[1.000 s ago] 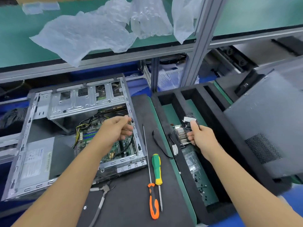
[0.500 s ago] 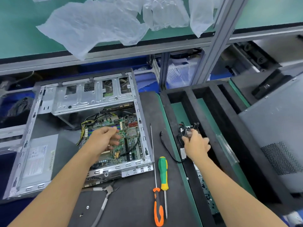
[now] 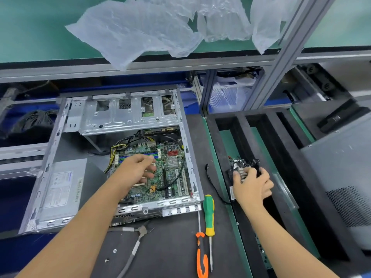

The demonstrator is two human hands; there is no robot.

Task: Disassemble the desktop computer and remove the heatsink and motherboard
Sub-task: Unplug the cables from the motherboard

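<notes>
1. The heatsink [image 3: 244, 169] was out of the case, held in the right hand [image 3: 251, 187] over the black foam tray [image 3: 220, 137] on the right of the counter [image 3: 176, 247]; the fingers were curled round its finned body, the grip closed on it.
2. A black cable [image 3: 212, 183] trailed from it across the tray's left edge.
3. The motherboard [image 3: 170, 169] sat inside the open desktop case [image 3: 186, 157], which lay on its side at the left of the counter.
4. The left hand [image 3: 136, 169] hovered above the board with fingers loosely bent, holding nothing that I could see; whether the fingertips touched the board I could not tell.
5. The power supply [image 3: 62, 189] lay in the case's near-left corner, beside the board.
6. In front of the case lay pliers [image 3: 136, 237], a green-and-yellow screwdriver [image 3: 208, 213] and a thin orange-handled one [image 3: 200, 255], side by side.
7. Crumpled plastic sheeting [image 3: 140, 31] hung over the shelf behind.
</notes>
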